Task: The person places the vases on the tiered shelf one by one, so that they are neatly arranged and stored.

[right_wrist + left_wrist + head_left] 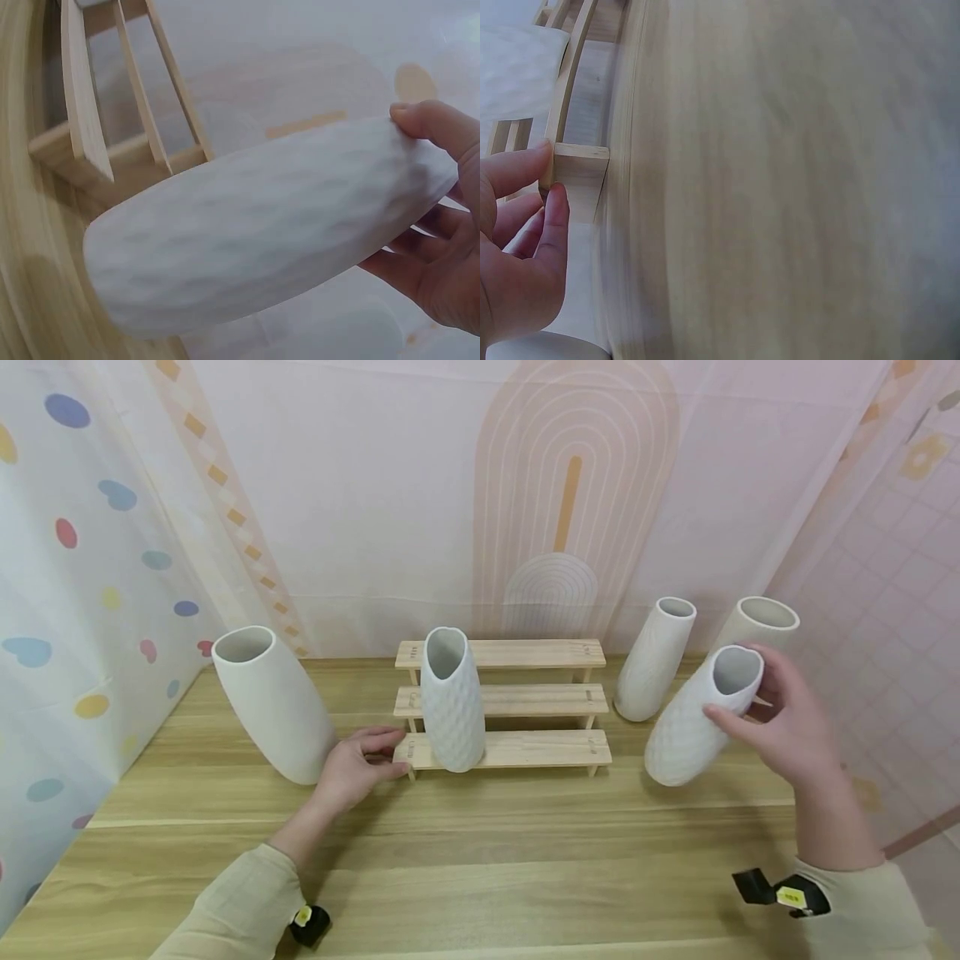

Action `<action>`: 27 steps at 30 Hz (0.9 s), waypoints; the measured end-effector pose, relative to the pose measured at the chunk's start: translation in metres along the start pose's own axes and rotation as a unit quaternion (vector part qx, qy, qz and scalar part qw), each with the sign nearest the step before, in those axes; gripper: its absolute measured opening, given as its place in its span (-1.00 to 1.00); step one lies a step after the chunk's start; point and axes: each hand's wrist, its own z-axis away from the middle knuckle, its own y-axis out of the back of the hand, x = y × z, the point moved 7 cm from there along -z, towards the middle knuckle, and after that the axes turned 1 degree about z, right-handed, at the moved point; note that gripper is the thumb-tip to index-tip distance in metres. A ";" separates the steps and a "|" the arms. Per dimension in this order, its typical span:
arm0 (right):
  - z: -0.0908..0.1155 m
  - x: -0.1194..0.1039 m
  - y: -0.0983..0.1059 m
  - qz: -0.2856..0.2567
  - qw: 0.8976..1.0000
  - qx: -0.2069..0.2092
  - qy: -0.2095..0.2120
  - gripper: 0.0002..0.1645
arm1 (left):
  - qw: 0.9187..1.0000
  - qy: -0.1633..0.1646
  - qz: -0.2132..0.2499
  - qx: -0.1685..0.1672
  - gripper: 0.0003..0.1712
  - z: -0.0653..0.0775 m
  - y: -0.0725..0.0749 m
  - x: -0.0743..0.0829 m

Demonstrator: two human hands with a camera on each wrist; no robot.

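My right hand (787, 727) grips a white dimpled vase (262, 232) near its mouth, thumb on one side and fingers on the other. That vase leans in the head view, its base toward the shelf. With thumb and fingertips my left hand (525, 232) pinches the left end of the lowest board of a three-step wooden shelf (532, 748). A second white dimpled vase (453, 718) stands on that lowest board, near its left end.
Left of the shelf, close to my left hand, stands a large smooth white vase (281, 718). To its right are a slim white vase (652, 668) and another white vase (765, 618), partly hidden behind the held one. A patterned curtain (375, 510) hangs behind the wooden table (525, 860).
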 end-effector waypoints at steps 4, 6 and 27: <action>-0.006 -0.013 -0.017 -0.025 0.999 -0.019 0.019 -0.14 | 1.000 -0.002 0.000 0.000 -0.41 0.000 0.000 -0.001; -0.009 -0.019 -0.025 -0.034 0.999 -0.025 0.030 -0.12 | 1.000 -0.003 0.000 0.001 -0.41 0.000 0.000 -0.001; -0.038 -0.045 -0.111 -0.075 0.989 -0.122 0.049 -0.10 | 1.000 0.000 0.004 -0.001 -0.40 0.000 0.000 -0.001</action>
